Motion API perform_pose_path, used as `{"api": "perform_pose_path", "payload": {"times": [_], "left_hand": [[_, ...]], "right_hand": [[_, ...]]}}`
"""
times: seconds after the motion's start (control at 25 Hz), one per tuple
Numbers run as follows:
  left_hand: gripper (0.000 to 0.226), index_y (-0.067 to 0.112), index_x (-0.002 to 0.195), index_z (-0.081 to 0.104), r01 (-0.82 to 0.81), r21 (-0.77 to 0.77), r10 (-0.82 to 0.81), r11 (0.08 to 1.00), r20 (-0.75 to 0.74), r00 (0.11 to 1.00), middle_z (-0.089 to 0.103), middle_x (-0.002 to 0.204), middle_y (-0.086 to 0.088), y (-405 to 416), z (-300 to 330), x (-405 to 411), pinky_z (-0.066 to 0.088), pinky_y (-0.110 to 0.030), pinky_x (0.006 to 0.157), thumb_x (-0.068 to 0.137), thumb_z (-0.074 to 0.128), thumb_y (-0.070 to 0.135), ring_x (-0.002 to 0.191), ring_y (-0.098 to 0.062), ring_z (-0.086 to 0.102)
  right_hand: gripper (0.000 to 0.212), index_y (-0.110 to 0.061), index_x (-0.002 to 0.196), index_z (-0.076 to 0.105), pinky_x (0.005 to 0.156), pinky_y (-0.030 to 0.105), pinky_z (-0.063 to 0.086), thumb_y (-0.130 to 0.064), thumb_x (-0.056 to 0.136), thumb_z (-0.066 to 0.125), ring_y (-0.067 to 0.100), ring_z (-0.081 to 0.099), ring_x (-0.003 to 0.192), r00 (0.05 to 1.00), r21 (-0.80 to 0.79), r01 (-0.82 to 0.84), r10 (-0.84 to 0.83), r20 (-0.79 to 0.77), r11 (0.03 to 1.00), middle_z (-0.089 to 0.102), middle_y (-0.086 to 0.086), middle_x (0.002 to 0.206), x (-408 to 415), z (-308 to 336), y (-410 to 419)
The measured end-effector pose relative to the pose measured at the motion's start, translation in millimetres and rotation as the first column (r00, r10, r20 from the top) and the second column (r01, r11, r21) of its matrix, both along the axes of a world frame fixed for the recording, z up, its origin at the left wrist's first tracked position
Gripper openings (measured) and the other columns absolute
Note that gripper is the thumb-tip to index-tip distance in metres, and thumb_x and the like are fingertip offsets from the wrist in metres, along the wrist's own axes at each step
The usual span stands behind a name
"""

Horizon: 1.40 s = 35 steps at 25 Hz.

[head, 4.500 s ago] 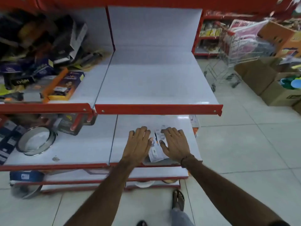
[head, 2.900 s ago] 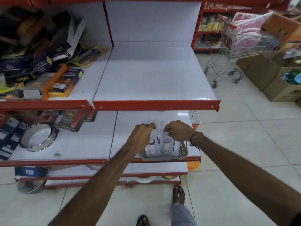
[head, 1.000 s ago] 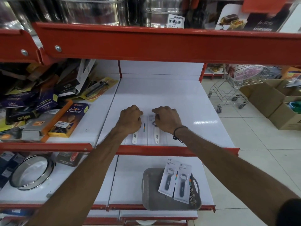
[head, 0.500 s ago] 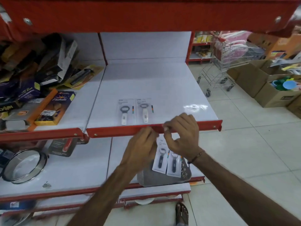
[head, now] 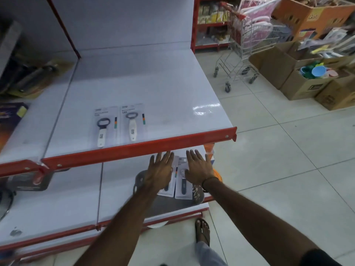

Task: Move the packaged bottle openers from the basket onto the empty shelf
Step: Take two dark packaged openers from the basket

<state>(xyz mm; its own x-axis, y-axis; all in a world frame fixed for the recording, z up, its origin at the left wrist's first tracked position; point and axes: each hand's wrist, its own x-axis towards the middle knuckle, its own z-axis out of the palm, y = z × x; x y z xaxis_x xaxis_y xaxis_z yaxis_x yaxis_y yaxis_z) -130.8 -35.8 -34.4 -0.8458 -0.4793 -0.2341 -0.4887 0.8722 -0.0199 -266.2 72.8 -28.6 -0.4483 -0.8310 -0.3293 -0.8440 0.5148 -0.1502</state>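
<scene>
Two packaged bottle openers with white handles (head: 104, 127) (head: 133, 123) lie side by side near the front of the white shelf (head: 163, 96). One level down, a grey basket (head: 138, 179) holds two more packs with dark handles (head: 183, 182) (head: 166, 190). My left hand (head: 159, 170) and my right hand (head: 197, 167) are spread flat over these packs, fingers apart, palms down. Whether they touch the packs I cannot tell.
A red rail (head: 138, 148) edges the shelf just above my hands. Boxed goods (head: 11, 120) crowd the shelf to the left. A wire trolley (head: 244, 45) and cardboard boxes (head: 307, 77) stand on the tiled floor to the right. My sandalled foot (head: 202, 231) is below.
Both hands have dropped from the shelf rail down to the basket and opened flat over the two dark-handled packs. The two white-handled packs stay on the shelf.
</scene>
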Motion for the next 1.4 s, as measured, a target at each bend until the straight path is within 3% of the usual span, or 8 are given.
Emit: {"api": "perform_pose_path", "payload": {"times": [0.24, 0.32, 0.4, 0.68, 0.96, 1.08, 1.24, 1.4], "left_hand": [[0.068, 0.016, 0.158, 0.004, 0.046, -0.021, -0.045, 0.999, 0.055, 0.997, 0.001, 0.168, -0.009, -10, -1, -28, 0.0, -0.055, 0.126, 0.103, 0.043, 0.028, 0.155, -0.033, 0.001], [0.056, 0.012, 0.148, 0.04, 0.085, -0.143, -0.108, 0.986, -0.156, 0.982, 0.042, 0.155, -0.016, -10, 4, -23, 0.027, -0.053, 0.121, 0.096, 0.059, 0.017, 0.144, -0.037, 0.039], [0.038, 0.012, 0.119, 0.068, 0.12, -0.242, -0.183, 0.963, -0.259, 0.948, 0.071, 0.118, -0.015, -6, 11, -12, 0.048, -0.051, 0.107, 0.082, 0.072, 0.005, 0.114, -0.035, 0.066], [0.047, 0.021, 0.124, 0.052, 0.001, -0.076, -0.014, 0.997, -0.165, 0.986, 0.067, 0.116, -0.005, 18, 47, 37, 0.038, -0.038, 0.091, 0.082, 0.073, 0.015, 0.104, -0.025, 0.059], [0.055, 0.013, 0.126, 0.06, 0.037, -0.24, -0.151, 0.97, -0.478, 0.865, 0.07, 0.116, -0.007, 53, 148, 83, 0.044, -0.041, 0.092, 0.075, 0.071, -0.002, 0.105, -0.029, 0.062], [0.063, 0.014, 0.124, 0.06, -0.017, -0.263, -0.153, 0.965, -0.611, 0.776, 0.069, 0.114, -0.007, 48, 198, 80, 0.037, -0.042, 0.097, 0.067, 0.078, -0.003, 0.105, -0.029, 0.061], [0.053, 0.019, 0.126, 0.055, -0.1, -0.045, 0.032, 0.994, -0.752, 0.658, 0.064, 0.122, -0.003, 17, 254, 52, 0.024, -0.035, 0.098, 0.08, 0.061, -0.007, 0.111, -0.025, 0.052], [0.051, 0.015, 0.122, 0.059, -0.137, 0.008, 0.097, 0.99, -0.751, 0.654, 0.067, 0.115, -0.007, -30, 286, 13, 0.027, -0.041, 0.099, 0.078, 0.05, -0.01, 0.108, -0.029, 0.055]], "right_hand": [[0.056, -0.013, 0.14, 0.04, 0.107, 0.053, 0.038, -0.028, 0.089, 0.056, 0.032, 0.047, 0.13, 0.999, -0.128, 0.021, -0.017, 0.029, 0.992, 0.052, 0.011, 0.14, -12, -9, -11], [0.048, -0.013, 0.135, 0.05, 0.102, 0.051, 0.042, -0.026, 0.089, 0.055, 0.031, 0.051, 0.124, 0.999, -0.214, 0.041, -0.035, 0.032, 0.976, 0.056, 0.01, 0.135, -12, -4, -11], [0.041, -0.016, 0.128, 0.06, 0.098, 0.049, 0.046, -0.025, 0.089, 0.053, 0.03, 0.054, 0.119, 0.998, -0.277, 0.062, -0.053, 0.041, 0.959, 0.061, 0.01, 0.128, -7, 6, -9], [0.025, -0.015, 0.115, 0.059, 0.085, 0.037, 0.053, -0.016, 0.091, 0.052, 0.03, 0.065, 0.097, 0.991, -0.39, -0.007, 0.057, 0.117, 0.921, 0.071, 0.009, 0.112, 37, 38, 14], [0.03, -0.02, 0.118, 0.055, 0.085, 0.04, 0.05, -0.017, 0.088, 0.05, 0.024, 0.059, 0.098, 0.956, -0.597, -0.253, 0.103, -0.275, 0.761, 0.067, 0.002, 0.11, 56, 126, 49], [0.026, -0.02, 0.115, 0.056, 0.079, 0.038, 0.05, -0.017, 0.093, 0.044, 0.019, 0.056, 0.089, 0.956, -0.723, -0.257, 0.06, -0.287, 0.641, 0.067, 0.0, 0.105, 54, 181, 47], [0.023, -0.017, 0.108, 0.057, 0.068, 0.031, 0.028, -0.015, 0.092, 0.04, 0.013, 0.039, 0.075, 0.966, -0.8, -0.233, 0.038, -0.255, 0.552, 0.056, -0.005, 0.086, 36, 245, 23], [0.023, -0.016, 0.106, 0.058, 0.068, 0.029, 0.028, -0.013, 0.091, 0.04, 0.015, 0.044, 0.075, 0.984, -0.812, -0.164, 0.034, -0.176, 0.56, 0.048, -0.01, 0.084, 8, 278, -12]]}}
